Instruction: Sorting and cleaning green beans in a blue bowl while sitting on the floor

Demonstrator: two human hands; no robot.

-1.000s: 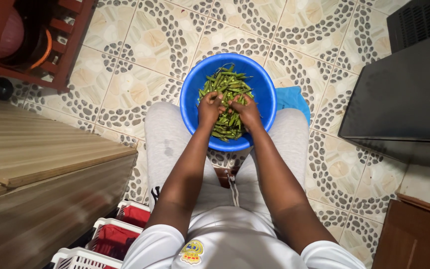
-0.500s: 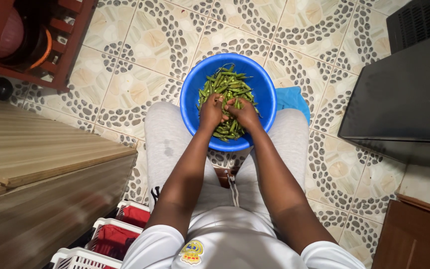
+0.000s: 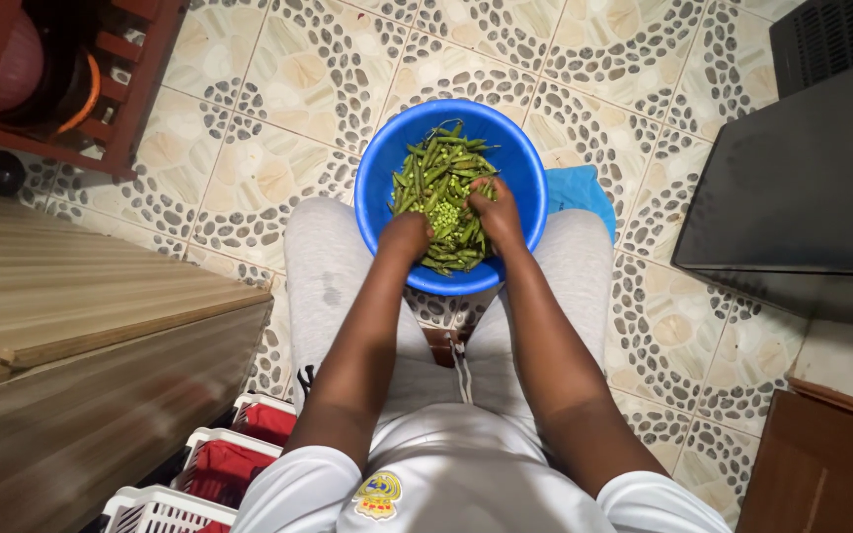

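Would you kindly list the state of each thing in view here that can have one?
Blue bowl: upright on the person's knees, holding pea pods.
Pea pods: heaped in the bowl, mostly whole.
Shelled peas: small loose pile among the pods.
Left hand: in the bowl, curled on the pods; grip hidden.
Right hand: in the bowl, fingers bent on pods; grip unclear.
Blue cloth: lying beside the bowl, partly hidden.

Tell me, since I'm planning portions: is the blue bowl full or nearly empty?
Partly full: green pods and shelled peas cover the blue bowl bottom, its walls bare above.
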